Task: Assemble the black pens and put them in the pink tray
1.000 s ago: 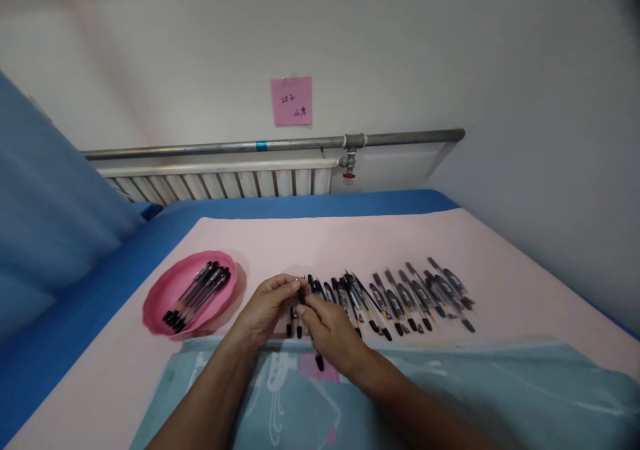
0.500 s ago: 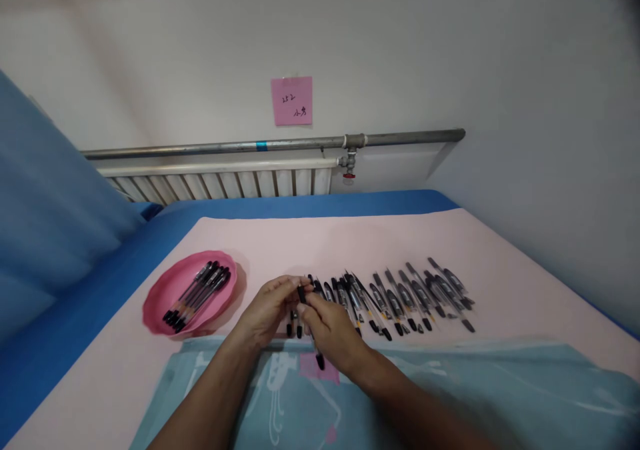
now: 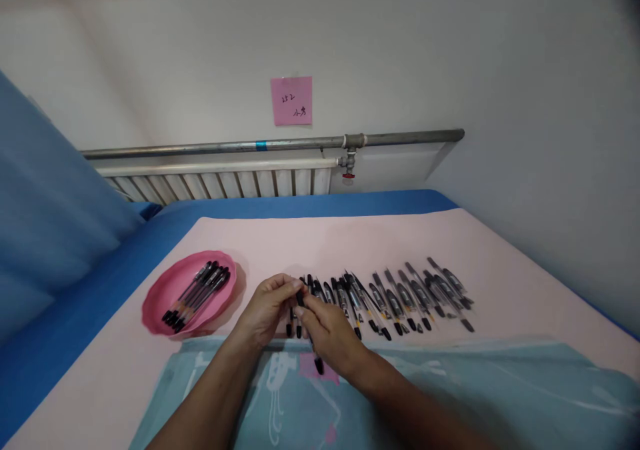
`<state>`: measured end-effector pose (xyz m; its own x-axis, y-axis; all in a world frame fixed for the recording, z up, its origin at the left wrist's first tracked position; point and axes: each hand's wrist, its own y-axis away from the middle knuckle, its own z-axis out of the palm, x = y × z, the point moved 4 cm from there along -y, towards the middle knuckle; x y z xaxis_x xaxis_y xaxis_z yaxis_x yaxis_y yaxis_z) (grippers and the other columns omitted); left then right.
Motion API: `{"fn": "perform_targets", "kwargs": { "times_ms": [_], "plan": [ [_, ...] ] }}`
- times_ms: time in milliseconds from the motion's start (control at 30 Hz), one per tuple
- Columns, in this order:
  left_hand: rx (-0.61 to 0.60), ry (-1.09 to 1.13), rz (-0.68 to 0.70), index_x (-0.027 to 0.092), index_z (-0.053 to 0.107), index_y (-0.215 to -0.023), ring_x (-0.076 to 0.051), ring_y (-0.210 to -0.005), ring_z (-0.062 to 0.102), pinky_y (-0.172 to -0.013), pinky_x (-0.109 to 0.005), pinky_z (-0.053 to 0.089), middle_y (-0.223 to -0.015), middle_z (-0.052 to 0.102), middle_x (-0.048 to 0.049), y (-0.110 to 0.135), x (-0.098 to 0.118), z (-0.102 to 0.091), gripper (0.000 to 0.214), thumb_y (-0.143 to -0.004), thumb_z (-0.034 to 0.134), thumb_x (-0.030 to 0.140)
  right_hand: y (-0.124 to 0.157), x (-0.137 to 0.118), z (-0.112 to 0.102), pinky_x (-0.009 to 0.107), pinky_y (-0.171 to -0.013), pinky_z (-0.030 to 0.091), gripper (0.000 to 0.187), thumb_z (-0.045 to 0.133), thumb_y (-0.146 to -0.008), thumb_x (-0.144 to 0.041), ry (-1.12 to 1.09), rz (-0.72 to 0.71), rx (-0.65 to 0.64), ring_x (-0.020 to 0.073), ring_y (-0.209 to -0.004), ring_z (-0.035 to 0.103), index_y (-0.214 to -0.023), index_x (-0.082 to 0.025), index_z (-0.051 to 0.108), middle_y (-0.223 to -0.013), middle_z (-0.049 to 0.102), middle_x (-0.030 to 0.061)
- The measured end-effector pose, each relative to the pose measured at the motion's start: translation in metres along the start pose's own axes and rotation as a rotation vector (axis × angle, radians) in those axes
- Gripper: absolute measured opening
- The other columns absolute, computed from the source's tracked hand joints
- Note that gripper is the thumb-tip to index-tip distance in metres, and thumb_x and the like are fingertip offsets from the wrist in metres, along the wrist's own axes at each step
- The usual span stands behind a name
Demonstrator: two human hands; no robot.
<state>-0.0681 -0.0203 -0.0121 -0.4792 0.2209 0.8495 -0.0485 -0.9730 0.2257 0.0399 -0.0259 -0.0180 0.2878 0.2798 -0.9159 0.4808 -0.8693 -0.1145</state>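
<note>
As the right hand (image 3: 334, 330) clamps a slim black-ended plastic pen (image 3: 319, 366), the left hand (image 3: 270, 307) pinches its far end, its long axis slanting near to far between them. Black and clear pen parts (image 3: 406, 297) lie just right; a scalloped pink bowl (image 3: 159, 297) holding black-capped pens (image 3: 197, 297) sits left.

The one view looks out from the person's head, above the near side of the pink cloth (image 3: 270, 243), facing forward and tipped down. The left hand (image 3: 269, 309) and right hand (image 3: 334, 330) sit close, low in the middle; the cloth's far edge and both far corners lie farther off, with the radiator (image 3: 246, 184) and wall (image 3: 400, 50) beyond, faced nearly square-on.
</note>
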Motion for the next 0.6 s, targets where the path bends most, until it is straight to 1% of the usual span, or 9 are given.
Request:
{"fn": "perform_targets", "kwargs": {
  "times_ms": [133, 200, 300, 367, 467, 600],
  "plan": [
    [-0.054, 0.013, -0.017, 0.012, 0.061, -0.065, -0.010, -0.051, 0.053, -0.047, -0.021, 0.039, -0.065, 0.061, -0.0024, 0.000, -0.002, -0.001, 0.019, -0.061, 0.071, 0.027, 0.000, -0.003, 0.001, 0.020, -0.051, 0.035, 0.023, 0.040, -0.082, -0.022, -0.161, 0.049, -0.018, 0.0094, -0.049, 0.046, -0.059, -0.020, 0.039, -0.052, 0.046, -0.0050],
    [-0.075, 0.019, -0.008, 0.012, 0.061, -0.066, -0.010, -0.052, 0.054, -0.048, -0.022, 0.039, -0.068, 0.062, -0.0032, 0.000, -0.002, -0.002, 0.018, -0.063, 0.070, 0.027, 0.000, -0.004, 0.003, 0.020, -0.049, 0.035, 0.025, 0.038, -0.083, -0.024, -0.232, 0.082, -0.045, 0.0087, -0.047, 0.044, -0.058, -0.019, 0.039, -0.051, 0.047, -0.0046],
    [-0.085, 0.029, 0.015, 0.012, 0.062, -0.066, -0.010, -0.058, 0.056, -0.054, -0.021, 0.041, -0.072, 0.064, -0.0044, -0.001, -0.001, -0.003, 0.014, -0.066, 0.068, 0.024, 0.001, -0.003, 0.006, 0.019, -0.045, 0.033, 0.027, 0.036, -0.084, -0.027, -0.314, 0.128, -0.091, 0.0068, -0.041, 0.040, -0.059, -0.019, 0.041, -0.051, 0.048, -0.0045],
    [-0.090, 0.038, 0.013, 0.012, 0.062, -0.066, -0.009, -0.058, 0.056, -0.055, -0.021, 0.041, -0.073, 0.064, -0.0042, 0.000, 0.000, -0.003, 0.011, -0.067, 0.066, 0.023, 0.001, -0.003, 0.007, 0.019, -0.042, 0.031, 0.026, 0.036, -0.084, -0.029, -0.378, 0.154, -0.119, 0.0059, -0.039, 0.037, -0.061, -0.018, 0.041, -0.050, 0.047, -0.0052],
    [-0.099, 0.059, 0.008, 0.013, 0.062, -0.066, -0.008, -0.055, 0.054, -0.052, -0.019, 0.039, -0.074, 0.064, -0.0034, 0.000, 0.000, -0.001, 0.010, -0.069, 0.065, 0.022, 0.003, -0.005, 0.007, 0.018, -0.039, 0.028, 0.022, 0.036, -0.083, -0.030, -0.483, 0.196, -0.156, 0.0051, -0.036, 0.034, -0.066, -0.019, 0.042, -0.050, 0.047, -0.0063],
    [-0.118, 0.077, 0.016, 0.013, 0.062, -0.066, -0.006, -0.049, 0.051, -0.047, -0.018, 0.037, -0.073, 0.064, -0.0033, 0.001, 0.002, 0.000, 0.010, -0.070, 0.064, 0.022, 0.005, -0.011, 0.007, 0.016, -0.035, 0.025, 0.020, 0.038, -0.082, -0.032, -0.605, 0.238, -0.177, 0.0037, -0.034, 0.031, -0.068, -0.018, 0.043, -0.052, 0.047, -0.0064]
  ]
}}
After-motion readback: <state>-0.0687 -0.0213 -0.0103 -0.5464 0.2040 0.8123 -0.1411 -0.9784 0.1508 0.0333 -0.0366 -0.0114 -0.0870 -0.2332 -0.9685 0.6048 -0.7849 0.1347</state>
